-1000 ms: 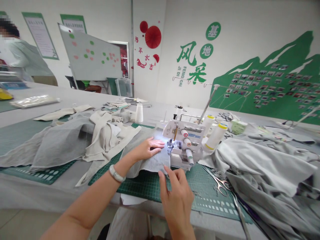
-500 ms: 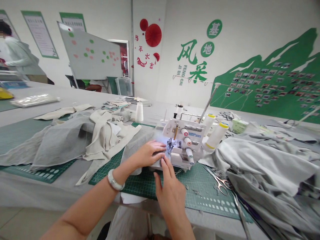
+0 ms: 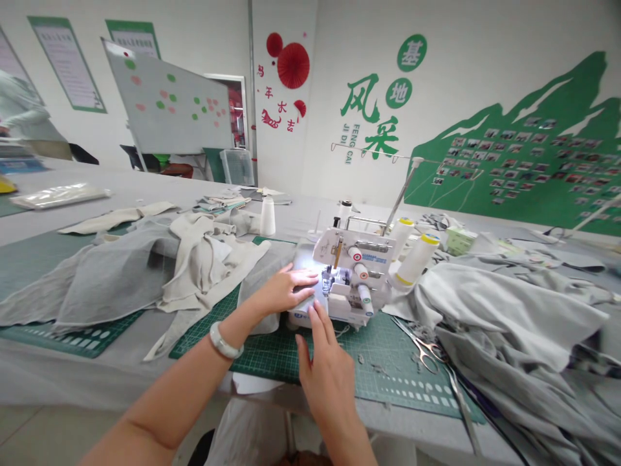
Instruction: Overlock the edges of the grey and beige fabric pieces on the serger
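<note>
A white overlock sewing machine (image 3: pixel 354 259) stands on a green cutting mat, its lamp lighting the needle area. Grey fabric (image 3: pixel 259 291) lies over the machine's bed and drapes off its left side. My left hand (image 3: pixel 284 291) rests flat on this fabric, fingers stretched toward the presser foot. Nearer to me, my right hand (image 3: pixel 330 366) has its fingers extended, and its fingertips touch the fabric's near edge beside the left thumb. Neither hand grips anything. The fabric's edge at the foot is partly hidden by my fingers.
Scissors (image 3: pixel 422 346) and a heap of grey cloth (image 3: pixel 509 323) lie to the right. Thread cones (image 3: pixel 418 259) stand behind the machine. Cut fabric pieces (image 3: pixel 194 265) cover the left side. A person (image 3: pixel 29 116) stands at the far left.
The fabric has shifted slightly on the bed, baring a blue mark on the machine's front. My left hand has moved slightly with it. The view has turned a little to the right.
</note>
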`<control>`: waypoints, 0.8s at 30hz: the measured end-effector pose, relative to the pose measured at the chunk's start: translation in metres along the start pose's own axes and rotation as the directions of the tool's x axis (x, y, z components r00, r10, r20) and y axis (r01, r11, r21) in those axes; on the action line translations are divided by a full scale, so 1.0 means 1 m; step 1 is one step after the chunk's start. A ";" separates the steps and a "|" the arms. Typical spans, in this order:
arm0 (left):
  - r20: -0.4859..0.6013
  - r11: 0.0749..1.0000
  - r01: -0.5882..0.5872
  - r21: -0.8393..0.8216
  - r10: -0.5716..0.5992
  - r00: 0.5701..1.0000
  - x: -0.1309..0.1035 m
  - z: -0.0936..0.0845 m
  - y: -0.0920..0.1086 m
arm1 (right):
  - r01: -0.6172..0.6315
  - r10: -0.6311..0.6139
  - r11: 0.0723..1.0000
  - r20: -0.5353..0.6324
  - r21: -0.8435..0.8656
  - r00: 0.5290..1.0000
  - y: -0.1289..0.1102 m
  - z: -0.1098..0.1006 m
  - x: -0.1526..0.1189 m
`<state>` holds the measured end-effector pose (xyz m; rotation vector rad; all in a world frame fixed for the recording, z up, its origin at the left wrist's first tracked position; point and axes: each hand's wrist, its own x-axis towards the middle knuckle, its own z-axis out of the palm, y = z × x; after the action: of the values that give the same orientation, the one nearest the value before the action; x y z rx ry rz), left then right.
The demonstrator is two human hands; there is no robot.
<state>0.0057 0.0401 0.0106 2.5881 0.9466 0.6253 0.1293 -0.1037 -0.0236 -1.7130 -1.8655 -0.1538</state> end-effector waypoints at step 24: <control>-0.059 0.995 0.073 0.071 -0.069 0.996 0.017 -0.001 -0.003 | -0.019 0.015 0.998 0.070 0.055 0.997 -0.004 0.003 0.013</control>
<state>0.0154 0.0543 0.0149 2.5996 1.0935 0.6600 0.1248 -0.0921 -0.0183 -1.7156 -1.8867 -0.0362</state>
